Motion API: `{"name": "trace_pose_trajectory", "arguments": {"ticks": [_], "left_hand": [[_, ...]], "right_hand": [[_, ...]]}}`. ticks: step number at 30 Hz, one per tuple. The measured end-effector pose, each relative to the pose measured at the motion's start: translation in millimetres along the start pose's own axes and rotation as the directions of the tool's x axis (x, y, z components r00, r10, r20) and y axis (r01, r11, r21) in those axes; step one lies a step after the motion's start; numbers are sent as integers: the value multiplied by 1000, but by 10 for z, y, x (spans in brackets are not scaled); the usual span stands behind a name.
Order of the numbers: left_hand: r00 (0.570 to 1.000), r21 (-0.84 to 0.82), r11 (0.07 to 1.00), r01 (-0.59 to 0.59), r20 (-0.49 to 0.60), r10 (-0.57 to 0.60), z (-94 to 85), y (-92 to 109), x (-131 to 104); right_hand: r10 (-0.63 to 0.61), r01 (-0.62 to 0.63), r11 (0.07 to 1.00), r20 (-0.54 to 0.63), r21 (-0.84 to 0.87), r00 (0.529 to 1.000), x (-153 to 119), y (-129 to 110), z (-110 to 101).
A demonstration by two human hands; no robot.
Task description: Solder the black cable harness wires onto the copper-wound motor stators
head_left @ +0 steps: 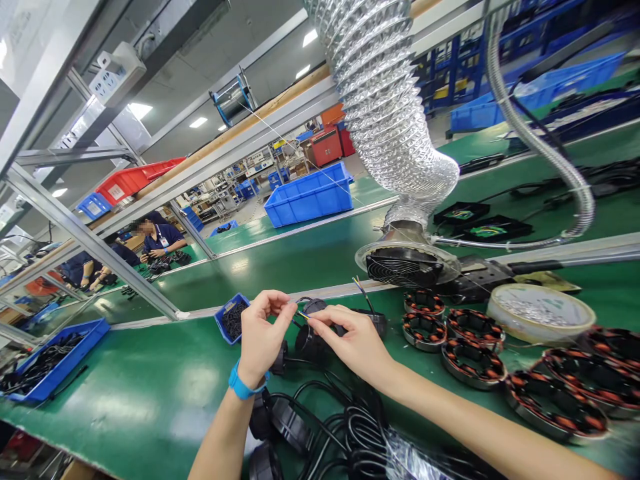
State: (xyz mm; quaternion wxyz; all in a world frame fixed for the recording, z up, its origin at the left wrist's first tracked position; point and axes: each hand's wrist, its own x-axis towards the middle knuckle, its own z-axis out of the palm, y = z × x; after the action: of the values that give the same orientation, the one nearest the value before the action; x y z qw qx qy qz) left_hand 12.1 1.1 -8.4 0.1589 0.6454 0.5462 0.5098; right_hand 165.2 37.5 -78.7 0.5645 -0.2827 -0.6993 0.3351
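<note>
Head view: your left hand (pixel 260 337) and right hand (pixel 350 340) each pinch the thin wire end (pixel 300 313) above the green tabletop (pixel 165 380). The grip is fingertip-tight; tugging could slip it into the black cables (pixel 330 420)

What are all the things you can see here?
duct: one, silver, hanging over the table
fan: one, black, under the duct
coils: at least seven, black and orange, right on the table
dish: one, white, behind the coils
small bin: one, blue, by the left hand
crate: one, blue, far table
tray: one, blue, left edge
cables: a heap, black, near the arms
table: one, green
left hand: one, blue wristband, pinching a thin wire
right hand: one, pinching the same wire
</note>
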Motion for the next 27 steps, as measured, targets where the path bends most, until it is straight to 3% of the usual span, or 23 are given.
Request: {"name": "trace_pose_trajectory", "arguments": {"ticks": [19,27], "left_hand": [[1000,-6,1000,14,21,-14,4,-12,8],[985,-36,995,91,148,-85,-82,-20,31]], "right_hand": [[-9,9,1000,3,-5,1000,1,-7,-3],[-3,3,1000,-5,-14,1000,-13,44,18]]}}
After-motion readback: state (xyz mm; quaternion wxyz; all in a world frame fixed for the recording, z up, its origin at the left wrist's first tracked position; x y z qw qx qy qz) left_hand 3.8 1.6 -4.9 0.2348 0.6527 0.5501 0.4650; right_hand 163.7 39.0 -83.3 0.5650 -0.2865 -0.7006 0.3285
